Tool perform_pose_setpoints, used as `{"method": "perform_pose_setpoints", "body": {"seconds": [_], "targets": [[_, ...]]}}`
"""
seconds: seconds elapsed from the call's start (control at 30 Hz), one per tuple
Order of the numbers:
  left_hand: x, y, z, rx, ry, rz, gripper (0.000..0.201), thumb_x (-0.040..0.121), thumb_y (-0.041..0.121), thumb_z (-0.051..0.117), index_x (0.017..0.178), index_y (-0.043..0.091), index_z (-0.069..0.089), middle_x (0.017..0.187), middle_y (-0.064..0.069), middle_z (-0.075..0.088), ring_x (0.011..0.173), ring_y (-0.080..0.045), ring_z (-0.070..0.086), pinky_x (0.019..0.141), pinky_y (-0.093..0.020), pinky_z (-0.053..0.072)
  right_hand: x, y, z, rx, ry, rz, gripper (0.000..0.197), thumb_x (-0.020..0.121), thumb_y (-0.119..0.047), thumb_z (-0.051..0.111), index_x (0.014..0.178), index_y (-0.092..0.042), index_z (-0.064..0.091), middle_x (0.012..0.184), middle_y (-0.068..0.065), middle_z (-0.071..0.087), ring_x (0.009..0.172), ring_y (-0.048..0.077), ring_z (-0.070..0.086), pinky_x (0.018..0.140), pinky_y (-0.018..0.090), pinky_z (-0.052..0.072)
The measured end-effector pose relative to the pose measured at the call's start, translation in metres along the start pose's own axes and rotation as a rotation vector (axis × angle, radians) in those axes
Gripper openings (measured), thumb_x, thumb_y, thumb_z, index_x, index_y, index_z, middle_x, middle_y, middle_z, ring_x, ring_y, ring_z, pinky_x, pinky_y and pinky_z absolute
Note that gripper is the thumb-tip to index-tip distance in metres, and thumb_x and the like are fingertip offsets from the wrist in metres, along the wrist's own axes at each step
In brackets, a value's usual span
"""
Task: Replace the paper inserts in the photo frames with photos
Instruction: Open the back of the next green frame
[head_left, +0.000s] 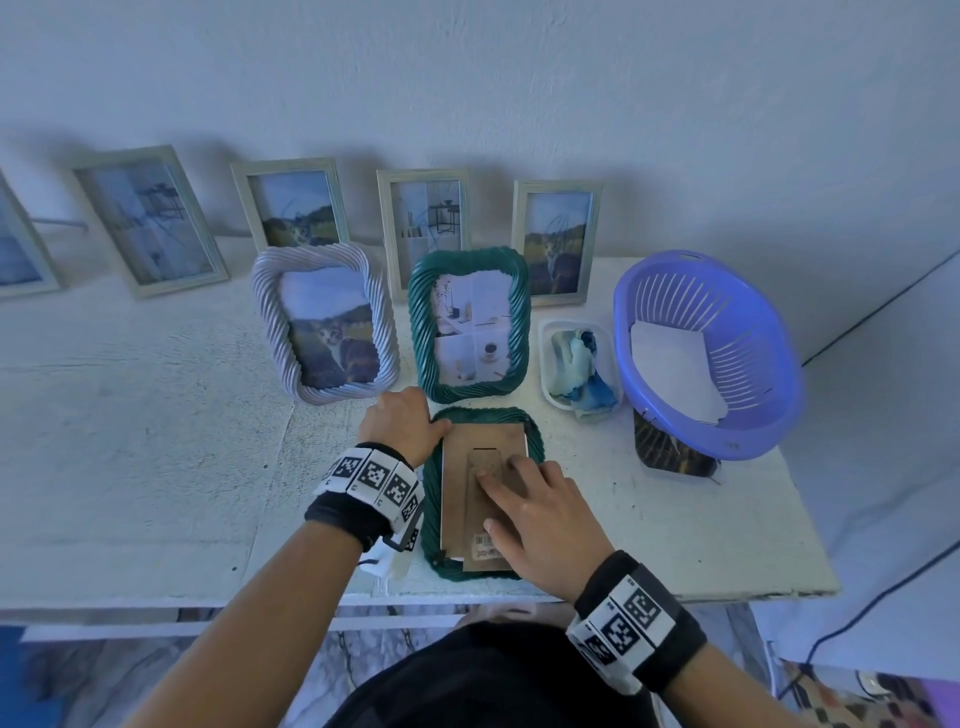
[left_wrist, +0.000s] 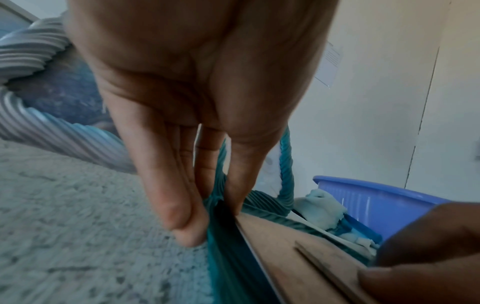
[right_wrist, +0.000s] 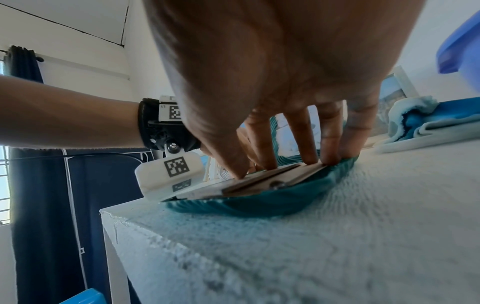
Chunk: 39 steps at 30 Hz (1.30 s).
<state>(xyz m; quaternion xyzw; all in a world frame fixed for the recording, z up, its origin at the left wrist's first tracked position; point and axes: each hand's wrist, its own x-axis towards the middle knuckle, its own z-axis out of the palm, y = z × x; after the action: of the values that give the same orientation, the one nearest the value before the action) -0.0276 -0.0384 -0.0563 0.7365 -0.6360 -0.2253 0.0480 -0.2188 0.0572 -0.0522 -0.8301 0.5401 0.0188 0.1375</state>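
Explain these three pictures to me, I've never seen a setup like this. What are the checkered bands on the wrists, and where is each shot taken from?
No machine here: a person works bare-handed, wearing cameras. The checkered wristbands are probably tracking markers. The wide picture comes from a head camera looking down; the other two come from cameras on each wrist, looking along the fingers. On the white table a green frame lies face down, its brown backing board up. The left hand pinches its rim at a far corner; the right hand presses flat fingers on the board. Behind stand a white twisted frame and a second green frame, with a purple basket nearby.
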Motion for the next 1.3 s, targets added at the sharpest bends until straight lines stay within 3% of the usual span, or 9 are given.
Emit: {"method": "perform_pose_setpoints", "body": {"seconds": [0.13,0.23,0.3,0.4,0.5,0.63,0.87,1.23,1.3], "targets": [[0.0,-0.005,-0.001,-0.075,-0.015,0.008,0.02,0.088,0.033,0.064,0.09,0.013,0.061,0.096,-0.014,0.066,0.094,-0.034,0.062,0.08,-0.039,0.052,0.0,0.0,0.001,-0.001,0.005,-0.001,0.048,0.084,-0.047,0.043,0.123,-0.024,0.06,0.117,0.009,0.055,0.087,0.029,0.054,0.065,0.041,0.053],[-0.004,-0.01,-0.004,-0.145,-0.063,-0.003,0.021,0.085,0.037,0.066,0.086,0.018,0.058,0.088,-0.01,0.068,0.088,-0.03,0.065,0.08,-0.039,0.053,0.0,0.003,0.001,0.017,0.006,-0.009,0.05,0.086,-0.048,0.04,0.127,-0.024,0.059,0.121,0.009,0.054,0.091,0.03,0.054,0.071,0.042,0.053],[-0.012,-0.012,-0.006,-0.151,-0.099,-0.004,0.033,0.081,0.049,0.067,0.095,0.02,0.058,0.095,-0.008,0.068,0.092,-0.028,0.064,0.081,-0.038,0.052,-0.002,0.007,0.0,0.089,-0.001,-0.026,0.054,0.089,-0.049,0.034,0.133,-0.024,0.053,0.127,0.009,0.051,0.099,0.03,0.05,0.083,0.042,0.051],[-0.033,-0.015,-0.006,-0.081,-0.11,0.045,0.064,0.078,0.063,0.064,0.125,0.021,0.053,0.109,-0.003,0.066,0.105,-0.024,0.06,0.088,-0.039,0.05,-0.009,0.017,-0.004,0.212,0.006,-0.021,0.051,0.092,-0.045,0.032,0.135,-0.022,0.05,0.13,0.003,0.047,0.11,0.024,0.044,0.093,0.034,0.044],[-0.06,-0.014,-0.001,-0.038,-0.091,0.123,0.085,0.075,0.07,0.061,0.141,0.02,0.039,0.126,-0.005,0.052,0.118,-0.024,0.048,0.094,-0.042,0.047,-0.02,0.028,-0.005,0.238,0.072,-0.067,0.037,0.092,-0.031,0.039,0.117,-0.019,0.063,0.115,-0.001,0.056,0.099,0.02,0.049,0.084,0.033,0.049],[-0.079,-0.013,0.013,-0.028,-0.1,0.178,0.1,0.065,0.077,0.064,0.142,0.023,0.031,0.131,-0.004,0.038,0.12,-0.024,0.037,0.097,-0.04,0.043,-0.031,0.039,-0.001,0.244,0.034,-0.153,0.038,0.086,-0.023,0.036,0.105,-0.022,0.068,0.111,-0.003,0.06,0.1,0.019,0.05,0.082,0.032,0.049],[-0.083,-0.01,0.024,0.046,-0.065,0.175,0.097,0.059,0.078,0.068,0.135,0.024,0.039,0.133,0.0,0.031,0.122,-0.022,0.037,0.1,-0.04,0.04,-0.032,0.043,-0.001,0.191,-0.068,-0.221,0.043,0.083,-0.025,0.031,0.097,-0.025,0.072,0.12,0.005,0.054,0.109,0.026,0.046,0.084,0.039,0.05],[-0.081,-0.009,0.024,0.134,-0.052,0.172,0.101,0.058,0.083,0.063,0.135,0.022,0.04,0.134,0.0,0.032,0.122,-0.023,0.037,0.096,-0.041,0.04,-0.024,0.043,0.004,0.03,-0.019,-0.294,0.026,0.078,-0.017,0.032,0.075,-0.013,0.057,0.104,0.006,0.056,0.086,0.029,0.048,0.074,0.038,0.049],[-0.081,-0.009,0.024,0.129,-0.049,0.175,0.1,0.058,0.082,0.063,0.135,0.022,0.039,0.134,0.0,0.031,0.122,-0.023,0.037,0.097,-0.041,0.039,-0.025,0.039,0.004,-0.009,-0.001,-0.283,0.025,0.078,-0.017,0.033,0.082,-0.012,0.057,0.101,0.006,0.056,0.083,0.027,0.048,0.073,0.038,0.05]]}}
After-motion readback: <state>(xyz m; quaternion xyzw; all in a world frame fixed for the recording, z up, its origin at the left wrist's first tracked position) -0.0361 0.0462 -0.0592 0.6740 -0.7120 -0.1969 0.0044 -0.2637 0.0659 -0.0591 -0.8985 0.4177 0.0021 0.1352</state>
